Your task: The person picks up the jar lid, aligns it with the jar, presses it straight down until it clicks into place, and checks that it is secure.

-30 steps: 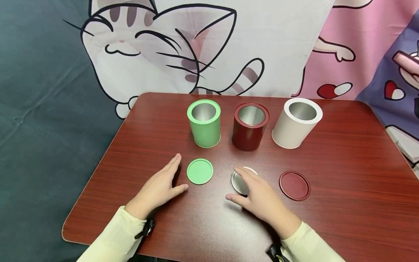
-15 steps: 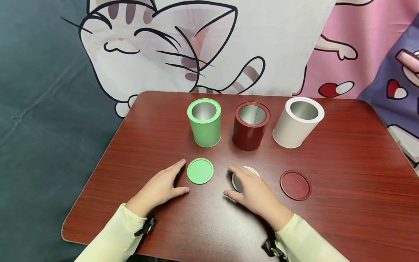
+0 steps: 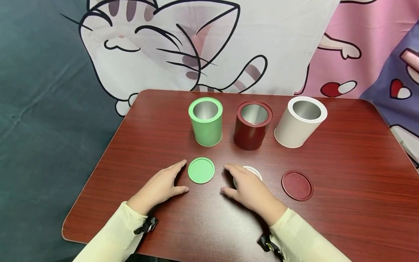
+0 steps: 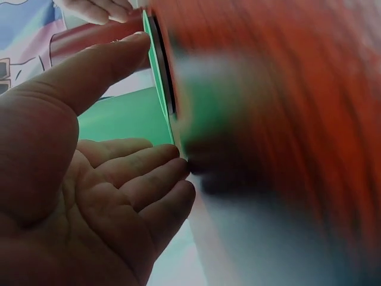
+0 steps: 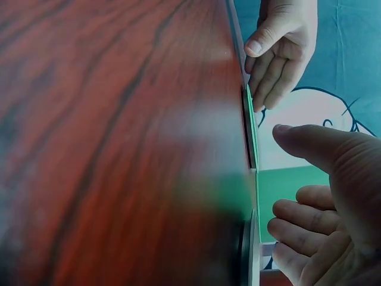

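Note:
On the table in the head view lies a round green lid (image 3: 201, 170), between my two hands. My left hand (image 3: 160, 187) is at its left side, thumb spread from nearly straight fingers, holding nothing. To the lid's right, my right hand (image 3: 250, 189) hovers over a white lid (image 3: 253, 171) and hides most of it; its thumb and fingers are spread apart too, with nothing between them. Both wrist views show the open palms, with the green lid edge-on near the fingertips of the left hand (image 4: 119, 173). A dark red lid (image 3: 297, 185) lies farther right.
Behind the lids stand three cans without lids: a green can (image 3: 207, 127), a dark red can (image 3: 251, 131) and a white can (image 3: 296, 127). They stand upright near the back edge of the brown table (image 3: 137, 134). A cat-printed cloth (image 3: 278, 36) hangs behind.
My right hand has moved left across the white lid toward the green lid. My left hand has shifted slightly right, its fingertips now closer to the green lid. Lids and cans stay put.

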The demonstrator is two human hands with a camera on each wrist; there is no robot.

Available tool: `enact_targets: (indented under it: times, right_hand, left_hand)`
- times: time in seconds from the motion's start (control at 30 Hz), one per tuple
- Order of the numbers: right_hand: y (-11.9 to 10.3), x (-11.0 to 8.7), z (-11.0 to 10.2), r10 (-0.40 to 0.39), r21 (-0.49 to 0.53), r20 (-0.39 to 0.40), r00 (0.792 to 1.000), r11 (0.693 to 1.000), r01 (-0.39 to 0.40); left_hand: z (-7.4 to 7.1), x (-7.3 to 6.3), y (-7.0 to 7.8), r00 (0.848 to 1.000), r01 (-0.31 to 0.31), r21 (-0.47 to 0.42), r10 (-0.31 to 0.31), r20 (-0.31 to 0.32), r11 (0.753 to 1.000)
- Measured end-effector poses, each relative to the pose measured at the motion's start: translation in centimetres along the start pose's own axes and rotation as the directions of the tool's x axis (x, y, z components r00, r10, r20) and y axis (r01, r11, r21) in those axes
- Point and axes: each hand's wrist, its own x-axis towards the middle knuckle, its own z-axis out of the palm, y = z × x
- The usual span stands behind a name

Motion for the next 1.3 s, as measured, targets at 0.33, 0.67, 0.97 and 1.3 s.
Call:
enact_targets:
  times: [0.33, 0.67, 0.97, 1.3]
  right_hand:
    - [-0.4, 1.0, 0.7, -0.004, 0.002, 0.038, 0.999, 1.000, 0.004]
    - [-0.8, 1.8, 1.2, 0.010, 0.010, 0.073, 0.997, 1.000, -0.011]
    - [-1.0, 2.7, 1.6, 0.016, -0.034, 0.086, 0.996, 0.999, -0.013]
    - [-1.0, 3.6, 1.6, 0.024, -0.059, 0.099, 0.995, 0.998, -0.018]
  left_hand:
    - [-0.3, 0.3, 0.0, 1.000, 0.000, 0.030, 0.001, -0.014, 1.000]
    - [-0.2, 0.7, -0.3, 1.000, -0.004, 0.044, 0.005, -0.014, 0.999]
    - [-0.3, 1.0, -0.2, 1.000, -0.012, 0.041, 0.013, -0.011, 0.999]
    - [-0.3, 1.5, -0.3, 0.999, -0.041, 0.053, 0.043, -0.024, 0.998]
